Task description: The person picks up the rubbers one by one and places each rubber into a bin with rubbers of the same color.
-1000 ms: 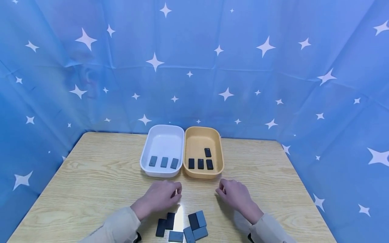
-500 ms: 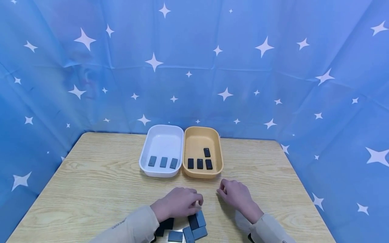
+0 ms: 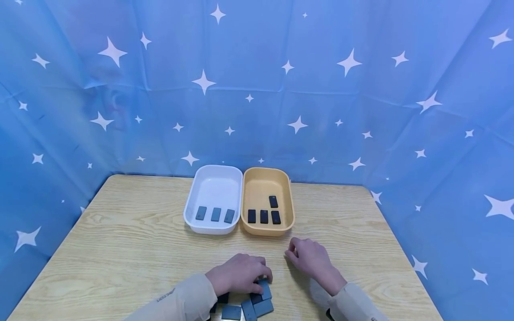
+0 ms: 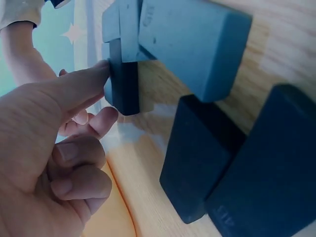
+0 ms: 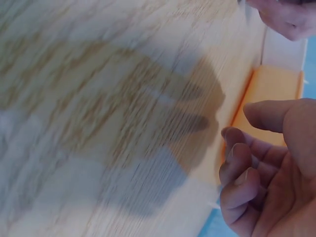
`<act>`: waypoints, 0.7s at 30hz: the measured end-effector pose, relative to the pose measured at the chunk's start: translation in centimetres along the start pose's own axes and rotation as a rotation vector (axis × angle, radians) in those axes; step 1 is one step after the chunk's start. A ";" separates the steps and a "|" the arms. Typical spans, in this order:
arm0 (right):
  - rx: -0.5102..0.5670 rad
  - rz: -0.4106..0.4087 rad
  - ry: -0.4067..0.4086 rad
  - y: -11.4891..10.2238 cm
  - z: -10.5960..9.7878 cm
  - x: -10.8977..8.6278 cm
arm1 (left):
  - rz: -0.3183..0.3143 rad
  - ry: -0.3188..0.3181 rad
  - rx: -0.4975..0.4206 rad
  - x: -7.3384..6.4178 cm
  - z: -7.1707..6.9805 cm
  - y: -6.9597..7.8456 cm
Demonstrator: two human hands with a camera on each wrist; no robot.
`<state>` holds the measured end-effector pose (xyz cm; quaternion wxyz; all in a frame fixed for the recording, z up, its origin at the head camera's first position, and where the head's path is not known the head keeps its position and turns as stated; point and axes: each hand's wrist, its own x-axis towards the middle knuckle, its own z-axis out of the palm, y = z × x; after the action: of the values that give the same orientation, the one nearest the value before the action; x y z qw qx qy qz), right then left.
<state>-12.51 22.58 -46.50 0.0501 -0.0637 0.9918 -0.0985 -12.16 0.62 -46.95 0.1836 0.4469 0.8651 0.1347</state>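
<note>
Over the loose blocks near the front, my left hand reaches down with thumb and fingers bent. In the left wrist view its thumb is right at the end of a black block, and a fingertip hovers just apart from it. A blue-grey block lies against that black one, with two more blue-grey blocks beside it. Another blue-grey block and two black blocks lie under my left wrist. My right hand rests loosely curled by the table, holding nothing.
A white tray holds three blue-grey blocks in a row. Touching its right side, an orange tray holds several black blocks. Both stand at the back of the wooden table, before a blue star-patterned curtain.
My left hand has moved right and towards the front, from bare table to the blue-grey and black blocks. My right hand has stayed in place.
</note>
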 end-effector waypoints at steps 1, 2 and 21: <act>0.002 0.000 -0.001 0.0 0.0 0.0 | -0.002 -0.008 0.001 0.1 0.0 0.0; 0.003 -0.002 -0.001 0.0 0.1 0.0 | -0.004 -0.014 0.001 0.1 0.0 0.0; 0.026 -0.046 0.029 0.1 0.2 0.0 | 0.004 -0.008 0.008 0.4 -0.3 0.6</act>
<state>-12.47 22.68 -46.77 0.0342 -0.0843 0.9894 -0.1135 -12.07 1.32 -46.50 0.1849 0.4499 0.8640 0.1298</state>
